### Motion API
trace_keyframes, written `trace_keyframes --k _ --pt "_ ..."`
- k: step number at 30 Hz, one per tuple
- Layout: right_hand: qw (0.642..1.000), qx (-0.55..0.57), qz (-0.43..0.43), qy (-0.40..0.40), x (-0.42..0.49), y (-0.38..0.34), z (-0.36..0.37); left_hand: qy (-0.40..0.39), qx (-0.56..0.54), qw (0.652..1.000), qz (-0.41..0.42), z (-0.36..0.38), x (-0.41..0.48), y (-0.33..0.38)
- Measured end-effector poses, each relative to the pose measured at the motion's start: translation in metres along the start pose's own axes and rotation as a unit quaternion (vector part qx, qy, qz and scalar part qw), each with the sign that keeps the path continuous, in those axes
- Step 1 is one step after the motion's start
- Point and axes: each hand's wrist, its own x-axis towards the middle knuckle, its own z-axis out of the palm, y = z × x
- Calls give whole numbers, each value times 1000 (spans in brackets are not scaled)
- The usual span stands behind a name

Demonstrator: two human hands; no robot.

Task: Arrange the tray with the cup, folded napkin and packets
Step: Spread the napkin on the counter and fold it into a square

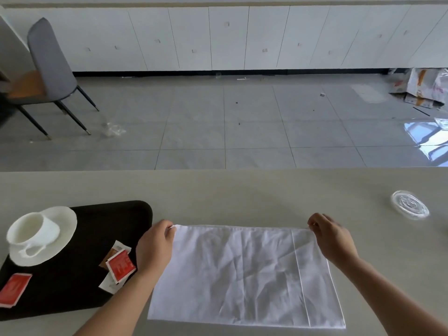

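1. White cloth napkin (244, 275): it lies flat on the tabletop (242, 195), already doubled once by the look of its layered far edge, creased, with a stitched hem running near its right side. The near edge lies closest to the person; the far edge is the one being held.
2. Left hand (155, 248): closed in a pinch on the napkin's far left corner, thumb against fingertips.
3. Right hand (332, 236): likewise pinching the far right corner, the cloth drawn taut between the two hands.
4. Step in hand, as judged: the next fold. It goes best if both corners lift together, travel evenly toward the near edge, and land corner on corner before the crease is pressed flat.
5. Black tray (104, 299): just left of the napkin, partly under the left forearm. It carries red packets (120, 265) beside the left wrist, a further red packet (13, 289) near its front, and a white cup (32, 232) on a saucer (65, 220) toward its far left.
6. Clear glass coaster (410, 204): well apart, beyond the right hand.
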Motion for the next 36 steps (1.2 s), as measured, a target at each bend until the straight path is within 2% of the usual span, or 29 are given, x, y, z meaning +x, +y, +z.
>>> trace_keyframes --k 6,10,14,16,18,20,22,24,27,30,33,36 --pt "1000 -5 5 0 1 6 3 -21 50 998 39 -2 12 -8" --pt "1000 -12 16 0 3 6 6 -25 88 996 20 2 15 -9" --pt "1000 -19 11 16 -3 5 10 6 101 995 14 6 10 4" --pt "998 -31 5 53 -8 4 11 21 119 991 57 10 -1 11" --pt "992 -71 -32 97 -20 -7 15 22 131 981 139 16 -24 19" --pt "987 -80 -104 91 -39 -34 27 -15 142 972 189 27 -48 27" --pt "982 -78 -168 40 -60 -71 48 -68 169 965 189 37 -63 33" --pt "977 -88 -192 -11 -79 -106 71 -102 205 959 165 43 -69 33" --pt "979 -104 -170 -51 -94 -130 95 -109 214 961 135 47 -68 27" --pt "982 -114 -141 -57 -93 -123 96 -106 218 961 136 50 -65 21" --pt "981 -147 -106 -62 -100 -83 80 -98 225 960 136 54 -65 19" --pt "983 -173 -30 -52 -115 -28 58 -96 227 960 130 55 -65 19"
